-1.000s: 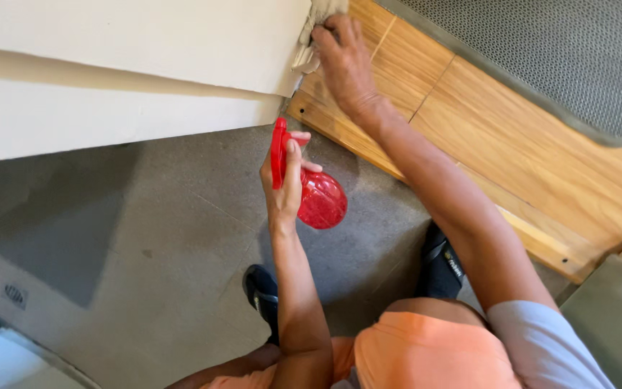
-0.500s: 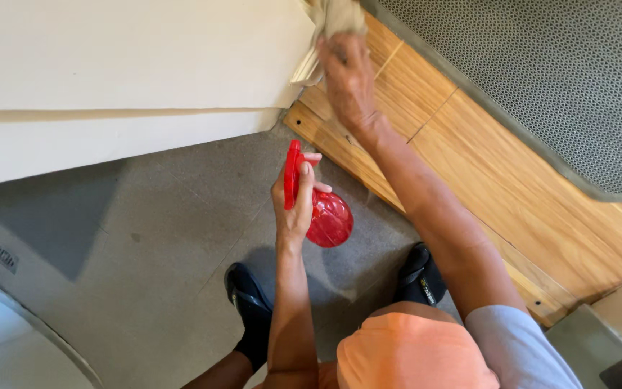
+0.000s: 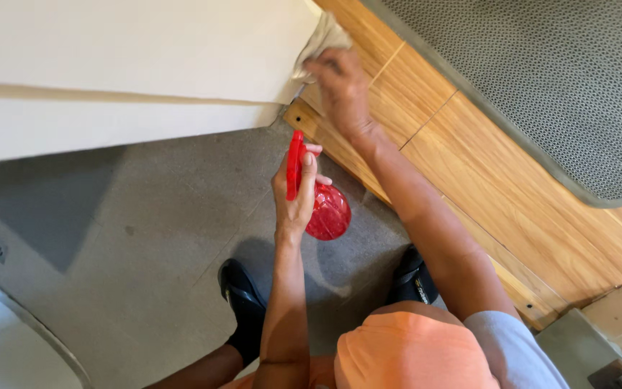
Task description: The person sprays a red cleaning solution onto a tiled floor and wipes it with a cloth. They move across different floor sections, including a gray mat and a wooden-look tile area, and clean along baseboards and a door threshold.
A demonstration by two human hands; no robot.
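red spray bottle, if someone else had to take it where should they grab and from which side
Probably the round red belly of the spray bottle, from the wood floor side. The left hand covers the neck and trigger head, while the bulb hangs bare below the fingers. The right hand is busy pressing a cloth.

Grey concrete floor [image 3: 145,238] fills the lower left; wooden boards [image 3: 469,173] run diagonally across the right, a grey mesh mat [image 3: 541,79] lying on them upper right.
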